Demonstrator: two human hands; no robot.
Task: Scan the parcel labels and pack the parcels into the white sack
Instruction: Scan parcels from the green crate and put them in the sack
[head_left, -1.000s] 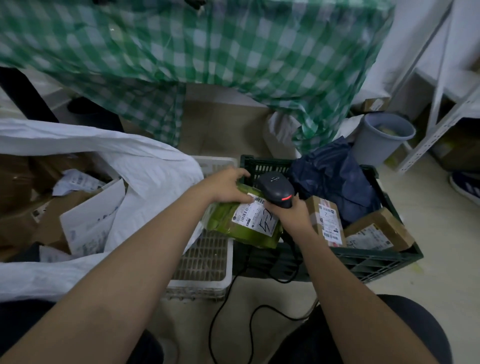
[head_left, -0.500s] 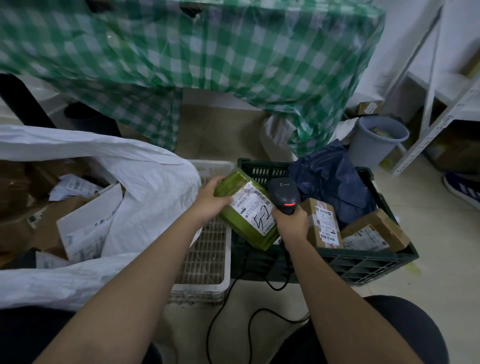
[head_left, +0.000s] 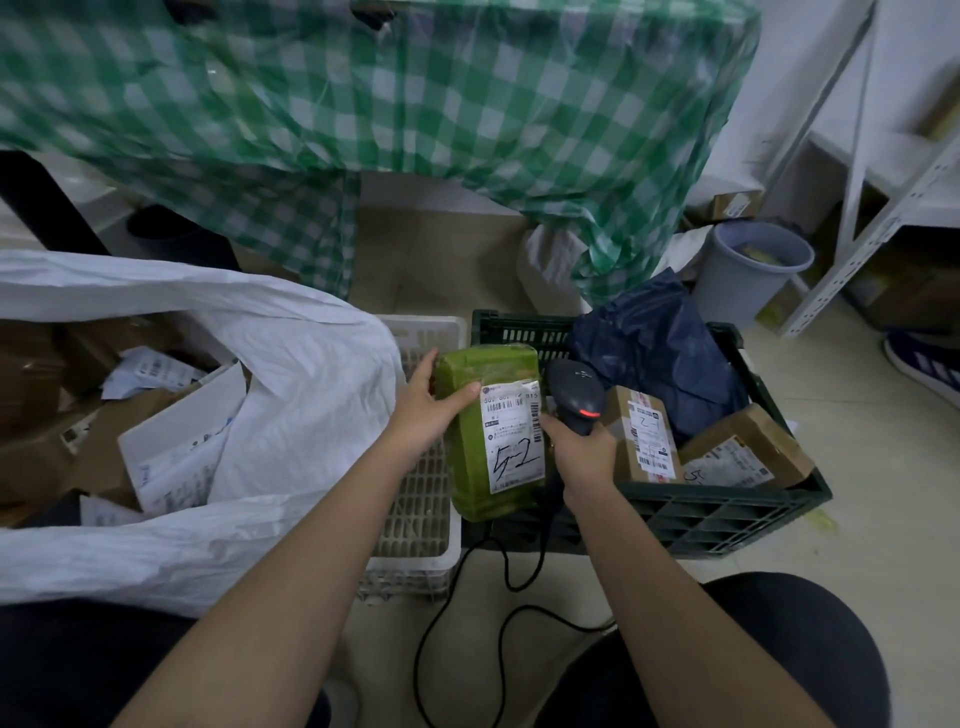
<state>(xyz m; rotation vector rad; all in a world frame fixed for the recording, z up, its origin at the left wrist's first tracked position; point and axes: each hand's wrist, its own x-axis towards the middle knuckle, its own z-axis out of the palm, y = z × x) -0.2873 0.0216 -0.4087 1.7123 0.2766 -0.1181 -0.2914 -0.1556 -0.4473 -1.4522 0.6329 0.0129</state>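
The left hand (head_left: 423, 410) grips the green parcel (head_left: 488, 431) by its upper left side, thumb across the label (head_left: 514, 434). Just right of it, the right hand (head_left: 582, 449) holds the scanner (head_left: 574, 395). The white sack (head_left: 291, 395) lies open left of the left hand; the dark crate (head_left: 717, 512) with boxes sits beyond the right hand.

The left hand (head_left: 423, 413) grips a green plastic-wrapped parcel (head_left: 483, 431) by its upper left edge, white label (head_left: 514, 436) facing up, beside the black handheld scanner (head_left: 574, 395) held in the right hand (head_left: 584, 452), above a dark green plastic crate (head_left: 727, 514) and near the open white woven sack (head_left: 291, 395).
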